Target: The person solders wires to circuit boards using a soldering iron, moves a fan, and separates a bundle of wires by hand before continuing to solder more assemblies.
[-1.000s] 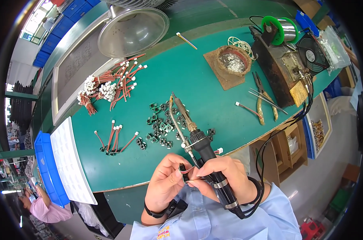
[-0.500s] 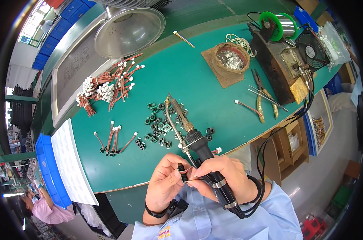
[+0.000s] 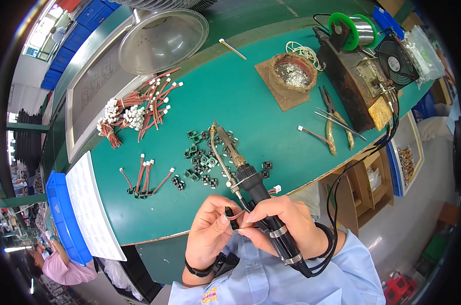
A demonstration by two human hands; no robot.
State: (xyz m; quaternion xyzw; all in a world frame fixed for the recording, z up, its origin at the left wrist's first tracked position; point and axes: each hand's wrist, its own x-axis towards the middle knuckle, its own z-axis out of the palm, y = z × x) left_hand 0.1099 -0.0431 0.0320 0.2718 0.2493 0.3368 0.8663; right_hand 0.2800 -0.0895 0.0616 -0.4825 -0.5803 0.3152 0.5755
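Note:
Between the thumb and fingers of my left hand (image 3: 208, 230) is a small dark circuit board (image 3: 231, 215), held at the table's near edge. My right hand (image 3: 286, 216) is closed around a black soldering iron (image 3: 258, 190), its metal tip pointing up and away over the table. The fingertips of that same hand also pinch thin red and white wires (image 3: 236, 216) against the board; the exact joint is hidden by my fingers. Beyond my hands lies a cluster of small green and black circuit boards (image 3: 205, 161), partly behind the iron.
Boards with red wires attached (image 3: 145, 178) lie left, below bundled connector cables (image 3: 126, 114). Pliers (image 3: 337, 119) and tweezers (image 3: 340, 123) rest to the right, near a round solder pot (image 3: 294, 71) and a green solder spool (image 3: 350, 31). A white tray (image 3: 93, 203) overhangs the left edge.
Both hands, the board and the soldering iron hold nearly the same place. The view has shifted only very slightly.

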